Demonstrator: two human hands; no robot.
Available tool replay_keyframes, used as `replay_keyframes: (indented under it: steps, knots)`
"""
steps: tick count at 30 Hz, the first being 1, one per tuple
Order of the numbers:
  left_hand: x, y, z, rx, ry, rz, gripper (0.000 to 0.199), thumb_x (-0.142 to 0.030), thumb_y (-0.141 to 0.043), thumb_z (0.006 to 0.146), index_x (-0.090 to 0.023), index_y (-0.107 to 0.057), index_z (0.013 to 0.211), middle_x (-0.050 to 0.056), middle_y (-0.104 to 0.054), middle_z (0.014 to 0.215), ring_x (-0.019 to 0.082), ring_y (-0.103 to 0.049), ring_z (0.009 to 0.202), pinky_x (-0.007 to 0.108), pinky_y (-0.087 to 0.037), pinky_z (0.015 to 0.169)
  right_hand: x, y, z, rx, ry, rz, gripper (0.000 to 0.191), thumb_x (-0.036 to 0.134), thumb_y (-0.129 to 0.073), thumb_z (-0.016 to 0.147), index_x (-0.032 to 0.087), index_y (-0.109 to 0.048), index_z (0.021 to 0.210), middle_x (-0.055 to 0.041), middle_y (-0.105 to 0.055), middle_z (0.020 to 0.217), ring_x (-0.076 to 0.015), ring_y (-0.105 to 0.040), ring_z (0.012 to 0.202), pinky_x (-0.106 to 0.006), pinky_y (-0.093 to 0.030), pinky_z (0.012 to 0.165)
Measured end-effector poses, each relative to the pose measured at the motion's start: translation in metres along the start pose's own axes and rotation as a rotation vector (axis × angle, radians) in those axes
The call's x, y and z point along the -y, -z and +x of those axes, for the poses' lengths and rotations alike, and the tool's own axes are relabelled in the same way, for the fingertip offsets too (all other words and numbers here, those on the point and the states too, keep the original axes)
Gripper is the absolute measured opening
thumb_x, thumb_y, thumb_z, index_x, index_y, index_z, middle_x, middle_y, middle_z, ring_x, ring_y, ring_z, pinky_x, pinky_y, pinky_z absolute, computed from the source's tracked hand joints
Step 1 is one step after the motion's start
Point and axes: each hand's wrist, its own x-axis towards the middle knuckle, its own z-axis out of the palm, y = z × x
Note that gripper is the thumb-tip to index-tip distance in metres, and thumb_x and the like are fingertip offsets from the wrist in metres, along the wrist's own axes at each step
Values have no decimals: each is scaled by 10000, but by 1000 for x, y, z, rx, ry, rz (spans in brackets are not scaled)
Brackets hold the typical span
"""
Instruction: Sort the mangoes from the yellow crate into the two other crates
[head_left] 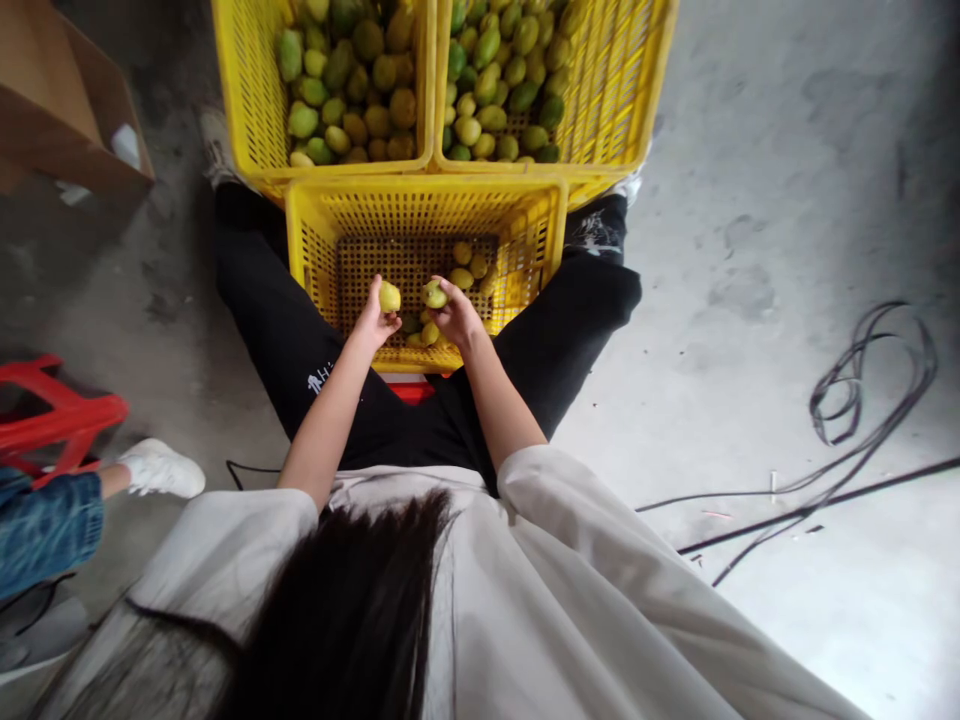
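My left hand [376,318] is closed around a yellow lemon [389,297], held over the near yellow basket [427,187]. In my right hand [455,312] is a greener lemon [434,294] with dark specks, gripped between thumb and fingers. The two fruits are a small gap apart. Below and beyond my right hand, several yellow lemons [461,278] lie on the right side of the basket floor. More fruit [430,333] sits near the basket's front wall, partly covered by my right hand.
Two larger yellow crates, left [259,100] and right [626,80], hold many green and yellow lemons behind the basket. A cardboard box [67,90] stands at left. A red stool [56,410] and another person's leg [52,525] are lower left. Black cables [862,400] cross the right floor.
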Motion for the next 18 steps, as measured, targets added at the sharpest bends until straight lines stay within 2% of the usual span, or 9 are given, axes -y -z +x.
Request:
replay_keyframes:
  steps: [2, 5, 7, 9, 11, 14, 16, 18]
  knots:
    - [1, -2, -2, -50, -2, -26, 543, -774, -972, 972, -276, -775, 1062, -21, -655, 737, 146, -659, 645, 228, -580, 624, 4, -1, -4, 26, -40, 18, 219, 417, -883, 977, 296, -756, 1109, 10, -835, 986, -194, -772, 896, -260, -616, 710]
    - [3, -5, -6, -21, 3, -84, 384, -606, -947, 1048, -270, -785, 1138, 10, -752, 840, 180, -773, 787, 272, -679, 786, 7, -4, -9, 57, -110, 81, 194, 408, -841, 968, 285, -708, 1038, 14, -791, 904, -209, -759, 842, -328, -687, 768]
    - [4, -6, -8, -7, 18, -77, 281, -486, -917, 1081, -246, -776, 1114, 18, -770, 858, 173, -781, 796, 264, -666, 811, 7, -7, -11, 37, -161, 110, 219, 413, -840, 969, 289, -664, 1004, 21, -745, 840, -223, -767, 829, -360, -717, 780]
    - [3, -7, -8, -3, 30, -34, 256, -420, -907, 1089, -233, -740, 1036, 5, -748, 827, 143, -731, 717, 233, -614, 752, 7, -10, -12, -17, -194, 127, 250, 402, -854, 988, 295, -628, 984, 31, -701, 791, -218, -768, 812, -338, -716, 741]
    - [2, -7, -8, 2, 29, 2, 288, -429, -893, 1100, -239, -708, 988, -13, -714, 796, 124, -672, 648, 216, -557, 679, 9, -13, -12, -70, -207, 124, 307, 398, -891, 1014, 297, -605, 964, 35, -676, 776, -190, -745, 771, -265, -661, 646]
    - [0, -7, -8, 15, -17, -11, 215, -459, -777, 1154, -262, -753, 1072, -16, -699, 807, 151, -670, 659, 232, -561, 650, 11, -15, -13, -121, -212, 44, 407, 504, -960, 1023, 290, -620, 954, 26, -673, 788, -159, -687, 697, -199, -477, 481]
    - [-2, -8, -9, 18, -55, -36, 154, -414, -721, 1157, -285, -795, 1199, -13, -713, 844, 169, -696, 709, 247, -600, 681, 13, -15, -14, -164, -198, -26, 384, 578, -912, 1050, 280, -676, 992, 15, -683, 798, -166, -676, 685, -206, -400, 453]
    - [-2, -8, -10, 18, -67, -47, 190, -354, -733, 1131, -297, -801, 1299, -13, -735, 892, 167, -720, 754, 251, -633, 735, 13, -14, -14, -212, -158, -74, 284, 548, -782, 1109, 269, -746, 1071, 6, -697, 820, -183, -714, 727, -219, -421, 484]
